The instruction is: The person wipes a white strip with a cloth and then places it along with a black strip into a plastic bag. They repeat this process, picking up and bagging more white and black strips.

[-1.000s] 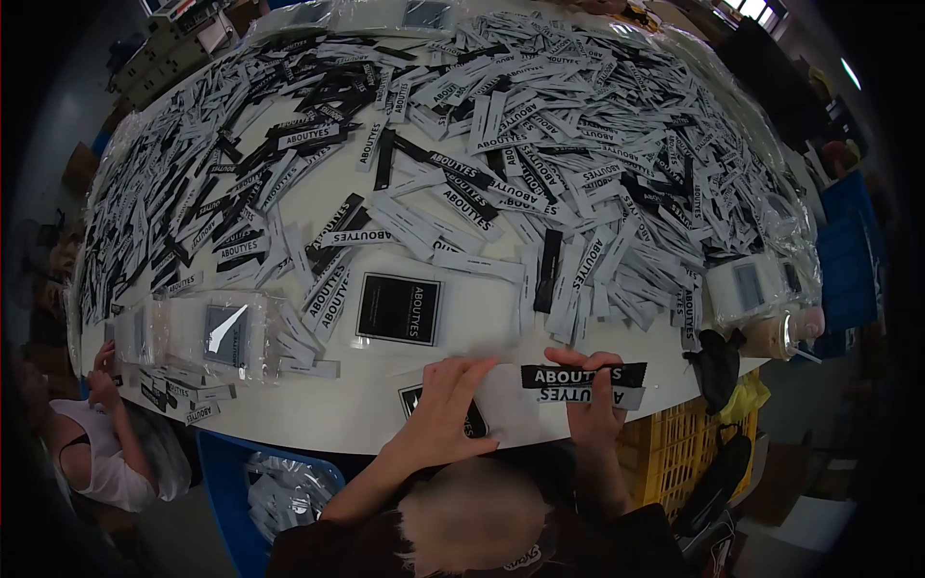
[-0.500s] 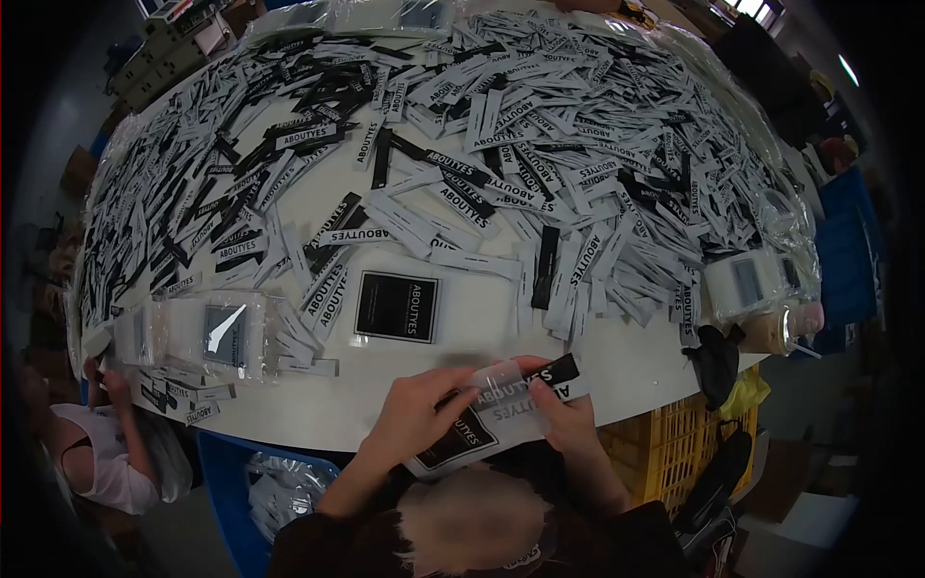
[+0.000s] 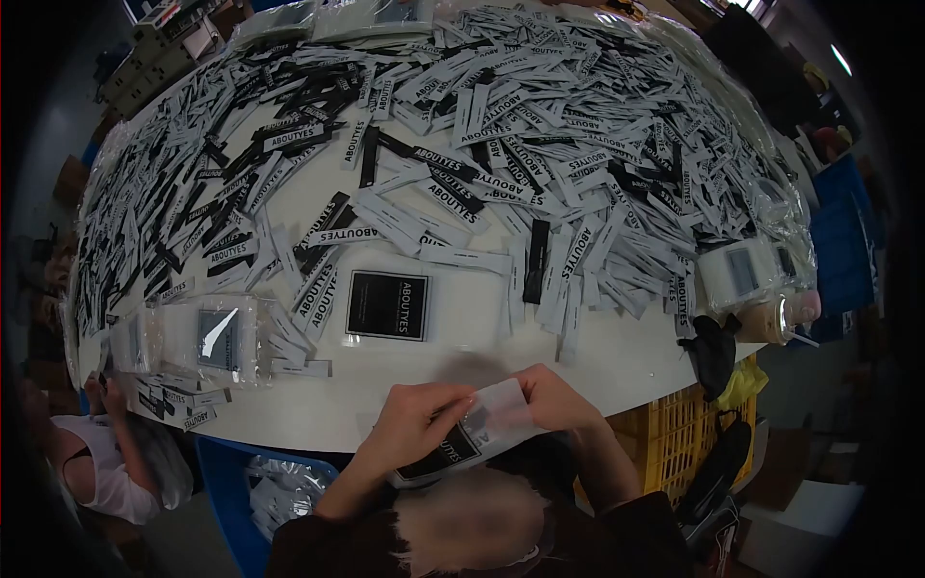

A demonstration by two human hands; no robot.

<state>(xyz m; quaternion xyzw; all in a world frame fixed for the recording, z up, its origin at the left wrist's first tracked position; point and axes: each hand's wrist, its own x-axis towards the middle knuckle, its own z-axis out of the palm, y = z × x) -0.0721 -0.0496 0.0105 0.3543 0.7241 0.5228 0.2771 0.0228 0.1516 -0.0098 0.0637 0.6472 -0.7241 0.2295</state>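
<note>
A clear pouch with a black printed panel is held low over the table's front edge. My left hand pinches its upper left edge, fingers closed. On the pouch's right side, my right hand is closed at the translucent top flap. What lies inside the pouch is partly hidden by my fingers. Beyond my hands, flat on the white table, lies a stack of pouches with a black label. Black and white ABOUTYES sachets lie scattered behind and beside that stack.
Wrapped pouch bundles sit at left, and another at right beside a drink cup. A blue bin and a yellow crate stand below the table edge. Another person sits at far left.
My right hand has shifted up slightly and its fingers have curled over the pouch's top. The black and white sachets seen at the opening are no longer visible there. The view has shifted slightly.
</note>
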